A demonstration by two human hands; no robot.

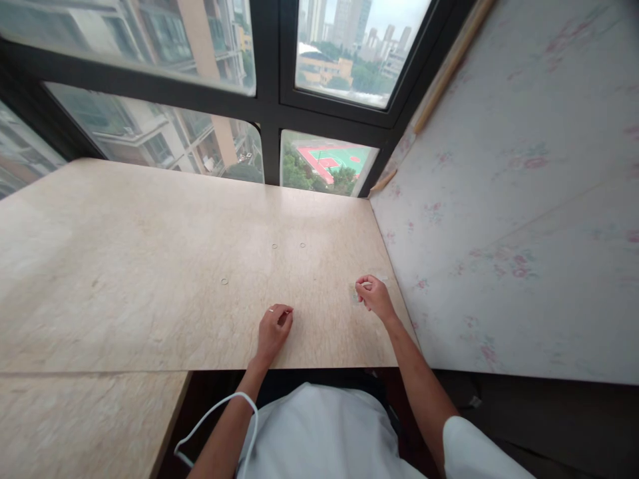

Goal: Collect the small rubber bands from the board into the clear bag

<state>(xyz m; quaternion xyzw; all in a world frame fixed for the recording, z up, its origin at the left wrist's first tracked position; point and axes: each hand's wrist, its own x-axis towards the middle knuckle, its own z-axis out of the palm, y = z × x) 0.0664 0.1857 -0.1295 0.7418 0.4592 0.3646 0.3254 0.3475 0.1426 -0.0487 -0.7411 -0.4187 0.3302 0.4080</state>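
Three small thin rings lie flat on the beige stone counter (pixel 164 266): one ring (pixel 224 281) to the left, another ring (pixel 274 246) farther back, and a third ring (pixel 302 245) just right of that. My left hand (pixel 274 329) rests near the front of the counter with fingers curled and fingertips together; whatever they hold, if anything, is too small to make out. A pale band shows on one of its fingers. To the right, my right hand (pixel 374 297) pinches a small pale ring-like piece (pixel 367 285). Clear plastic (pixel 356 297) lies partly under that hand.
A dark-framed window (pixel 269 86) rises behind the counter. The wall with flowered paper (pixel 504 219) borders it on the right. A white cable (pixel 210 409) loops by my left forearm. At lower left is another stone surface (pixel 84 419).
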